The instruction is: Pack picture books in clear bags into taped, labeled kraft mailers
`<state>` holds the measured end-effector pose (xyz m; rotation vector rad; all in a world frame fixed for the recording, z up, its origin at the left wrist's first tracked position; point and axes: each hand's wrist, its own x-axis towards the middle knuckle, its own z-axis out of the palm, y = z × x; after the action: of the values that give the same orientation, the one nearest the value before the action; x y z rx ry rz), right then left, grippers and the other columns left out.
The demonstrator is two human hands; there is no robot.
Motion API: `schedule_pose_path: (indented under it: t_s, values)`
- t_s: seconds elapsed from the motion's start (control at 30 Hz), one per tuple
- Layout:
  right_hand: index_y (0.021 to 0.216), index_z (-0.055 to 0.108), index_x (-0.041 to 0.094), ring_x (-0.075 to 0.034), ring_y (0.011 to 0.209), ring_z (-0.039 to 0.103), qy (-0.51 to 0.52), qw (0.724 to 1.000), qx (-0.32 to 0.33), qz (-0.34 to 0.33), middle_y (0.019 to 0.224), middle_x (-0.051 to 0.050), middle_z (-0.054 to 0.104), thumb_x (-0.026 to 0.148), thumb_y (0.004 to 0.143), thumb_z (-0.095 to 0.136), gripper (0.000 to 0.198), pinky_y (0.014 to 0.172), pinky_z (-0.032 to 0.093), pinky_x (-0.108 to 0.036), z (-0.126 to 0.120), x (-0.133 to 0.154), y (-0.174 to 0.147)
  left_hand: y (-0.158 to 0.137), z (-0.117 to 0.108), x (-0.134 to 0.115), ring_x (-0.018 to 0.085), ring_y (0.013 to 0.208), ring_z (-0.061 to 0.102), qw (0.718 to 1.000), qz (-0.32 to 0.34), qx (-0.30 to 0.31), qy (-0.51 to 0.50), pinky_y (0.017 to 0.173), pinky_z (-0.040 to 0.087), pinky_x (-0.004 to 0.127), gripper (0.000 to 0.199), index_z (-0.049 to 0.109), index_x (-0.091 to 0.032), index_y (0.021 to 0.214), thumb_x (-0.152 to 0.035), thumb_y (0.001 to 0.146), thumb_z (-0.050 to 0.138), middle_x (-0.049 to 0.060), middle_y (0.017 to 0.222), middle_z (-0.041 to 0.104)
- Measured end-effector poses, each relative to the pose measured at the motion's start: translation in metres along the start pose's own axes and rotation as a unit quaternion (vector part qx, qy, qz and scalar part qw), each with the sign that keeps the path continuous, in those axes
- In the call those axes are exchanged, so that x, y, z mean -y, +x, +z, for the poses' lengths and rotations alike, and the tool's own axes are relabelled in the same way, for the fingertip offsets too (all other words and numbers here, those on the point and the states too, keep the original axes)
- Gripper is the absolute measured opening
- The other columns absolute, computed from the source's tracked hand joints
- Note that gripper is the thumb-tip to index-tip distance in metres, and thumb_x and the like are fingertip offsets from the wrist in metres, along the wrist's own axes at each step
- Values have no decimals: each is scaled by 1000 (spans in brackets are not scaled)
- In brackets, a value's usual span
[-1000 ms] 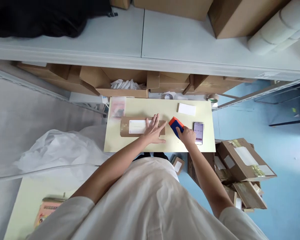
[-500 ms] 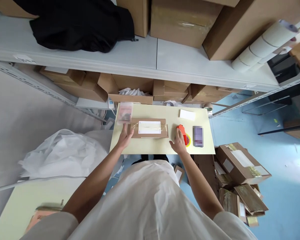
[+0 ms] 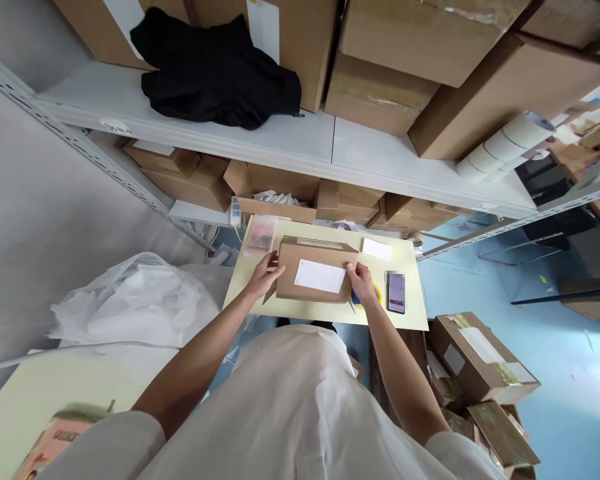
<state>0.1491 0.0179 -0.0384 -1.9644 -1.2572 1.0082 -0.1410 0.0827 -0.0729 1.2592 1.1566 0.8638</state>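
Observation:
Between my two hands a cardboard box [image 3: 287, 267] is tilted up over the small cream table, its face with a white label [image 3: 320, 276] turned toward me. My left hand [image 3: 267, 273] grips the box's left end, where a flap sticks out. At the right end my right hand [image 3: 362, 283] is closed on the edge, thumb on the labelled face. A tape dispenser with a yellow-rimmed roll [image 3: 379, 293] lies partly hidden behind my right hand. Further right is a phone [image 3: 396, 293]. A clear pinkish packet [image 3: 261, 235] lies at the table's back left.
A white stack of labels [image 3: 376, 249] sits at the back of the table [image 3: 325, 313]. Behind stands a metal shelf [image 3: 315, 143] with boxes, a black garment [image 3: 220, 80] and paper rolls [image 3: 505, 147]. Taped cartons [image 3: 480, 360] fill the floor at right; a white plastic bag [image 3: 135, 300] is at left.
My right hand has left the red tape dispenser and taken the box's right end. The box has been lifted and tilted from lying flat. The view has tipped upward.

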Motion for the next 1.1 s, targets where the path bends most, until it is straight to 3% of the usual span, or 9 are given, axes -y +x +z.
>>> schedule_pose_path:
  t_s: [0.23,0.37,0.5,0.6,0.67,0.73,0.87,1.0,1.1]
  values:
    - [125,52,20,-24,108,61,19,991,5,134,120,-13,63,54,83,48,54,85,51,-32,13,-5,12,7,19,12,32,103,62,990,-129,23,-47,86,49,42,60,63,-14,103,-60,64,69,14,107,68]
    - [122,57,22,-24,110,61,42,990,48,123,121,-9,64,48,79,56,50,89,51,-32,25,-16,13,12,23,26,33,107,61,992,-122,12,-3,89,48,41,66,63,-14,108,-54,57,76,16,113,66]
    - [135,46,21,-24,127,50,50,993,54,94,137,-10,53,47,78,57,64,99,46,-34,31,-29,1,4,15,35,35,123,51,986,-110,-2,122,100,41,43,83,54,-14,124,-51,54,78,20,136,51]
    - [145,31,19,-26,137,37,19,995,49,85,148,-13,39,47,74,62,83,104,42,-37,36,-49,-18,-15,3,44,39,134,37,972,-73,41,219,109,32,46,96,48,-13,131,-48,48,81,22,146,40]
    - [146,27,15,-29,139,34,-23,997,35,61,150,-16,33,45,69,66,91,105,40,-41,40,-63,-34,-29,-4,52,40,134,36,960,-58,68,264,109,31,46,94,50,-12,129,-41,45,82,22,144,42]
    - [144,30,12,-31,135,39,-63,997,18,27,148,-19,36,41,68,66,89,104,41,-42,45,-73,-48,-40,-6,62,40,127,46,954,-54,73,286,105,36,46,77,55,-13,122,-32,52,78,21,134,53]
    - [131,48,21,-25,108,61,-86,996,-1,-18,127,-14,59,31,76,52,56,88,51,-38,47,-72,-59,-48,-5,66,31,96,66,959,-32,40,280,87,48,39,31,64,-19,101,-25,72,56,12,101,71]
    - [118,55,14,-21,75,63,-46,991,-118,-33,95,-12,68,35,82,43,43,69,51,-35,30,-60,-48,-40,-8,43,23,79,66,958,30,-64,278,72,49,31,25,61,-20,94,-34,86,42,8,86,70]
    - [117,55,11,-20,72,61,-54,982,-178,-22,87,-10,67,40,84,41,46,67,46,-32,14,-54,-32,-24,-12,23,21,73,64,944,69,-129,297,70,47,29,25,60,-20,90,-35,88,40,6,76,67]
